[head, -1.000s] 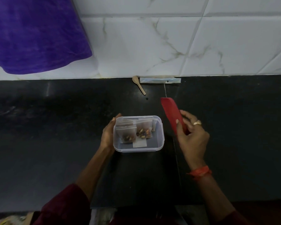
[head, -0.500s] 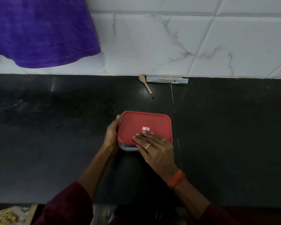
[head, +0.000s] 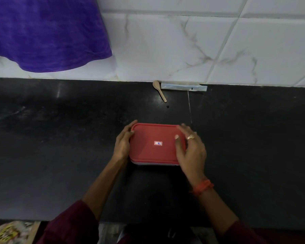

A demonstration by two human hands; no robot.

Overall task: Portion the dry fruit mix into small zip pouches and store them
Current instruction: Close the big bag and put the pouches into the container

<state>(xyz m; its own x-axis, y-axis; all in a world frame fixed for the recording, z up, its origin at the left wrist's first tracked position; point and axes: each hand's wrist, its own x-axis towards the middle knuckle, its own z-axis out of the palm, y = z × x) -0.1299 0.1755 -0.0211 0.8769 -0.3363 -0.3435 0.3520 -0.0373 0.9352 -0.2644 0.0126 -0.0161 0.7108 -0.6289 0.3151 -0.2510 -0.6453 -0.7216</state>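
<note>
Gripping the box (head: 148, 163) at centre frame, the left hand (head: 122, 145) curls round its left edge. The right hand (head: 190, 150) curls its fingers over the right edge of the red lid (head: 155, 134), thumb on top. Lid covers the box on the desk (head: 60, 155); contents hidden. Judged: closing nearly done, putting away not yet done. Beyond, spoon (head: 159, 90) and packet (head: 183, 87) lie by the wall.

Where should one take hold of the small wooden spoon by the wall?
Pinch the small wooden spoon by its slim handle, coming from the near side: the bowl lies by the white tiled wall, the handle points toward the person.
</note>
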